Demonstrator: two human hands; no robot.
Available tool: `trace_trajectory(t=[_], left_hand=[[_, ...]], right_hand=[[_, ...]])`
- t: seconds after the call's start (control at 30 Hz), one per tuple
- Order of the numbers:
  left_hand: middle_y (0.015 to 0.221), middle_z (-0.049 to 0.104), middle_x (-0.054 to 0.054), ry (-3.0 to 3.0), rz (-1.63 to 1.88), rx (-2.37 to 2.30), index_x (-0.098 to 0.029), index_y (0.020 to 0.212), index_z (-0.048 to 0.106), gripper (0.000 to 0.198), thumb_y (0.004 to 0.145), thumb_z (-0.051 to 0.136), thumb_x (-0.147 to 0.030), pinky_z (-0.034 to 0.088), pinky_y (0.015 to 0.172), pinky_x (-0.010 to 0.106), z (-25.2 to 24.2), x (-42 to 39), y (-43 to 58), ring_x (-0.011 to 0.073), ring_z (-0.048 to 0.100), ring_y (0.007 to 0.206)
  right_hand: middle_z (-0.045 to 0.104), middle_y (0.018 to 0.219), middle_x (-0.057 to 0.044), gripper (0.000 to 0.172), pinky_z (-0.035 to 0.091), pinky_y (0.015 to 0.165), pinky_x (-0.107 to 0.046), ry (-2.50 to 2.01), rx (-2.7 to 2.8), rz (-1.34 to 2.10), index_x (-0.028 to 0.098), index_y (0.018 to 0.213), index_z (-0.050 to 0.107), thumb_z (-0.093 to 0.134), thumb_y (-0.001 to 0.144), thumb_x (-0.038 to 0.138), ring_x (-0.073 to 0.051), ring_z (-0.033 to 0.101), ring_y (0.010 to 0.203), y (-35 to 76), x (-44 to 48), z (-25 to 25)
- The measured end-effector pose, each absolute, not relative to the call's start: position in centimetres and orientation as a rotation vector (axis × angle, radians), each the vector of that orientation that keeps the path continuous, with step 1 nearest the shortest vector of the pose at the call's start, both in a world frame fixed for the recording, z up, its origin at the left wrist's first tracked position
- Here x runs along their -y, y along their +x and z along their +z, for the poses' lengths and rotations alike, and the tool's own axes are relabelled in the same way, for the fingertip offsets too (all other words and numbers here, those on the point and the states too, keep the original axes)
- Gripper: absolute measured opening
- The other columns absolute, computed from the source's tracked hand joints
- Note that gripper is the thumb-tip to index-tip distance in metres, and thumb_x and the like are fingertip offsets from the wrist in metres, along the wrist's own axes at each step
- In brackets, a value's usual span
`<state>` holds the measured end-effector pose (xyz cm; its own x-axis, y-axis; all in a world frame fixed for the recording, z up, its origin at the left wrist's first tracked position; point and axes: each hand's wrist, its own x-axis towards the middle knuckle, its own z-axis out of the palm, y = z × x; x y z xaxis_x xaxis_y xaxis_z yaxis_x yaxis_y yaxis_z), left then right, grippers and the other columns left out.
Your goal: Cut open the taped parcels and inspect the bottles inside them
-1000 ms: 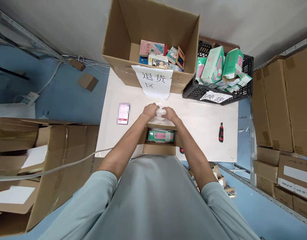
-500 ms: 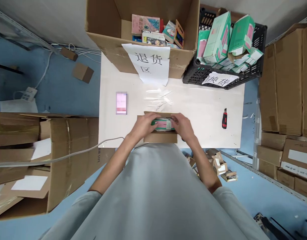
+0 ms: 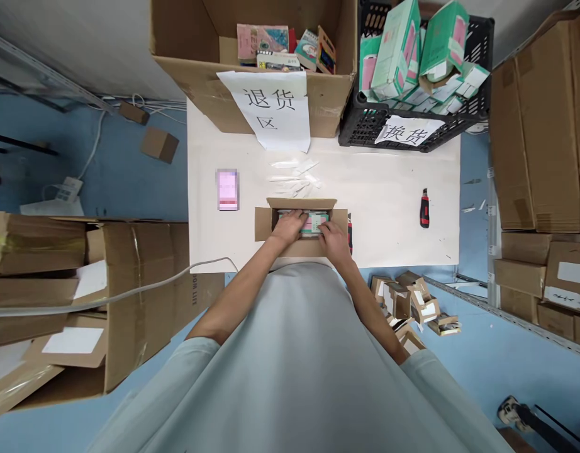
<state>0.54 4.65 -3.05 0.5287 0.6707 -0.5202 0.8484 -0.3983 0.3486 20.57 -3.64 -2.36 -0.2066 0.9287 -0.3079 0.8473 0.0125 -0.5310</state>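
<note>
An open small cardboard box (image 3: 302, 203) stands at the table's front edge with its flaps folded outward. Inside it lies a green and pink carton (image 3: 315, 222). My left hand (image 3: 290, 226) reaches into the box, its fingers bent over the carton's left part. At the carton's right front edge, my right hand (image 3: 334, 242) has its fingers curled in, thumb and fingertips on the carton. Some fingertips are hard to make out. A red and black utility knife (image 3: 350, 236) lies just right of the box, partly covered by a flap.
Behind are a large cardboard box (image 3: 190, 75) holding several books and a black crate (image 3: 360, 123) of green cartons. A second utility knife (image 3: 424, 209) is at the right, a blurred phone-like rectangle (image 3: 228, 190) at the left. A grey cable (image 3: 153, 286) crosses the left side.
My hands have moved from the upper edges of the small box down into it, onto the carton. The side flaps now show spread out. The whole view has shifted slightly.
</note>
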Motion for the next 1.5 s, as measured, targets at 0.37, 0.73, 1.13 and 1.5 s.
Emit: trace_trajectory(t=[0.37,0.73,1.13,1.5], left_hand=[[0.138,0.076,0.031,2.27,-0.486,-1.249,-0.004,0.138,0.068,0.05,0.087,0.072,-0.003,0.049,0.114,0.047,-1.2,-4.6,3.0,0.0406,0.077,0.127],[0.142,0.078,0.021,2.279,-0.252,-1.375,-0.015,0.144,0.071,0.058,0.088,0.083,-0.026,0.056,0.106,0.046,6.2,-5.9,-0.5,0.0422,0.077,0.125],[0.134,0.085,0.012,1.368,0.528,-1.412,-0.019,0.134,0.077,0.072,0.079,0.099,-0.058,0.067,0.097,0.041,7.6,-6.9,-2.7,0.0303,0.084,0.111],[0.148,0.08,0.01,1.258,0.602,-1.403,-0.028,0.172,0.05,0.089,0.094,0.091,-0.042,0.063,0.114,0.043,5.5,-0.7,0.2,0.0299,0.08,0.132]], right_hand=[[0.075,0.145,-0.02,0.038,0.053,0.125,-0.046,-1.915,1.996,0.928,0.013,0.14,0.078,0.052,0.112,0.014,-0.033,0.068,0.14,20.7,3.9,-1.3],[0.078,0.145,-0.022,0.046,0.063,0.116,-0.051,-1.943,1.421,0.793,0.016,0.148,0.071,0.055,0.111,0.039,-0.034,0.077,0.131,21.8,4.4,1.8],[0.066,0.167,-0.021,0.11,0.064,0.118,-0.052,-1.827,1.419,0.934,0.019,0.184,0.032,0.086,0.095,0.054,-0.037,0.071,0.148,14.4,4.5,5.2],[0.063,0.171,-0.021,0.108,0.067,0.113,-0.054,-2.133,1.419,0.675,0.023,0.185,0.033,0.083,0.092,0.046,-0.041,0.072,0.147,14.2,8.8,4.2]])
